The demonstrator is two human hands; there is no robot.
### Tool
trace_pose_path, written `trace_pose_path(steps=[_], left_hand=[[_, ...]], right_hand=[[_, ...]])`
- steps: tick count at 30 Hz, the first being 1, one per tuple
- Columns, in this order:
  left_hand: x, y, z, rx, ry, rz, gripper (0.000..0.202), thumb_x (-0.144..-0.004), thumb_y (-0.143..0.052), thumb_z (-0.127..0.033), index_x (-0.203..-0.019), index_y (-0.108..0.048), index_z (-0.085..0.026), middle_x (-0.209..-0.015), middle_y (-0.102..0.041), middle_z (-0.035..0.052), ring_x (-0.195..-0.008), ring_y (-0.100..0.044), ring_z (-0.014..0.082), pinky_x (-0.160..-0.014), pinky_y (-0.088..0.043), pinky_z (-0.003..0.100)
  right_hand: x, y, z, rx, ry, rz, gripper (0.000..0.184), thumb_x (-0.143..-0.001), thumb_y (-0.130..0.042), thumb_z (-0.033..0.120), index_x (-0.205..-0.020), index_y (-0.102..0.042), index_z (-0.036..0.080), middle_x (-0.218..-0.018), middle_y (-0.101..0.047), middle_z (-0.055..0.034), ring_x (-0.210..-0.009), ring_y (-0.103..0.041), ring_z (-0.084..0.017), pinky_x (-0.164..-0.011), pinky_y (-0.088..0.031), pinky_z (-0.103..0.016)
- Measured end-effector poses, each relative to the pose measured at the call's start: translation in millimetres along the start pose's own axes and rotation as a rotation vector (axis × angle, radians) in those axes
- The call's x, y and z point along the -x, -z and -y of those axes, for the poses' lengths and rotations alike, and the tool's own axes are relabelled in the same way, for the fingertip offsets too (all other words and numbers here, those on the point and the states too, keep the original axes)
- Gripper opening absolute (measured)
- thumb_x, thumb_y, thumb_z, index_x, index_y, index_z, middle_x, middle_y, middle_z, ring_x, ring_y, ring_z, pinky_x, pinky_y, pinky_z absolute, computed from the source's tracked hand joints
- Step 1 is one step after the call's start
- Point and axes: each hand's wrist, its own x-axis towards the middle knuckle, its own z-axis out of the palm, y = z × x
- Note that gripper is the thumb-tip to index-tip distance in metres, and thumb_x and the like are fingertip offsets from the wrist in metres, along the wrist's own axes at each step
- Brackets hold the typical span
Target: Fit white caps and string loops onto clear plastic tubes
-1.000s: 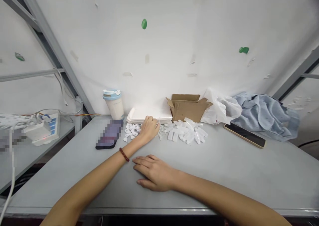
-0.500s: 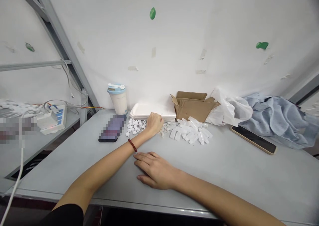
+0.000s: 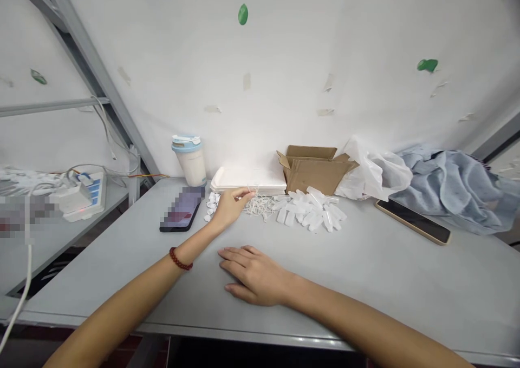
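Note:
My left hand [image 3: 231,208], with a dark red bead bracelet [image 3: 180,260] on its wrist, reaches to the back of the table. Its thumb and fingertips are pinched on a thin white string, which shows faintly at the tips. Just right of that hand lies a tangled pile of white strings [image 3: 260,207]. Small white caps [image 3: 211,203] lie behind and left of it, partly hidden. My right hand [image 3: 257,275] rests flat on the grey table [image 3: 349,287], fingers stretched out, holding nothing. A heap of translucent white plastic pieces [image 3: 311,208] sits right of the strings.
Behind the strings is a stack of white trays [image 3: 252,178]. A lidded cup [image 3: 190,159] and a phone [image 3: 182,208] stand at left. An open cardboard box [image 3: 314,176], a plastic bag [image 3: 376,168], another phone [image 3: 412,221] and blue cloth [image 3: 459,189] are at right.
My left hand has turned from a closed fist into a pinch and moved left, uncovering more of the string pile. The right hand stays put. The view has shifted slightly.

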Motion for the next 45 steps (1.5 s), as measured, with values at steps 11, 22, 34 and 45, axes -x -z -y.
trace_pose_path(steps=[11, 22, 34, 45], left_hand=[[30.6, 0.5, 0.3, 0.025, 0.063, 0.018, 0.031, -0.084, -0.054, -0.042, -0.088, -0.071, -0.016, -0.095, -0.074, 0.0063, -0.093, -0.065, 0.0236, -0.075, -0.050, 0.029], [41.5, -4.0, -13.4, -0.099, -0.074, 0.092, 0.025, -0.088, -0.049, -0.033, -0.082, -0.068, -0.018, -0.088, -0.072, 0.0042, -0.081, -0.063, 0.0181, -0.066, -0.047, 0.026], [41.4, 1.1, -28.8, 0.389, 0.327, 0.142, 0.025, -0.074, -0.069, -0.041, -0.078, -0.071, -0.016, -0.078, -0.070, 0.0047, -0.072, -0.060, 0.0165, -0.061, -0.046, 0.026], [50.2, 2.7, -42.6, 0.726, 0.468, 0.201, 0.023, -0.073, -0.075, -0.037, -0.079, -0.069, -0.015, -0.092, -0.070, 0.0070, -0.083, -0.061, 0.0159, -0.069, -0.046, 0.027]], right_hand=[[19.8, 36.2, -43.4, 0.411, -0.085, -0.315, 0.029, -0.096, -0.035, 0.015, -0.094, -0.064, 0.012, -0.093, -0.070, -0.0125, -0.086, -0.061, -0.020, -0.078, -0.041, -0.034], [50.9, 68.3, -104.2, 0.496, -0.715, -0.253, 0.024, -0.088, -0.053, 0.018, -0.108, -0.066, 0.015, -0.106, -0.071, -0.0132, -0.106, -0.055, -0.029, -0.087, -0.035, -0.045], [48.3, 73.9, -98.3, 0.285, -0.543, -0.561, 0.027, -0.087, -0.051, 0.019, -0.112, -0.060, 0.017, -0.102, -0.066, -0.0130, -0.095, -0.057, -0.028, -0.079, -0.046, -0.040], [38.2, 83.9, -30.5, -0.807, -0.692, -0.842, 0.026, -0.076, -0.068, 0.036, -0.093, -0.056, 0.021, -0.069, -0.061, 0.0009, -0.069, -0.059, -0.016, -0.060, -0.042, -0.028]])
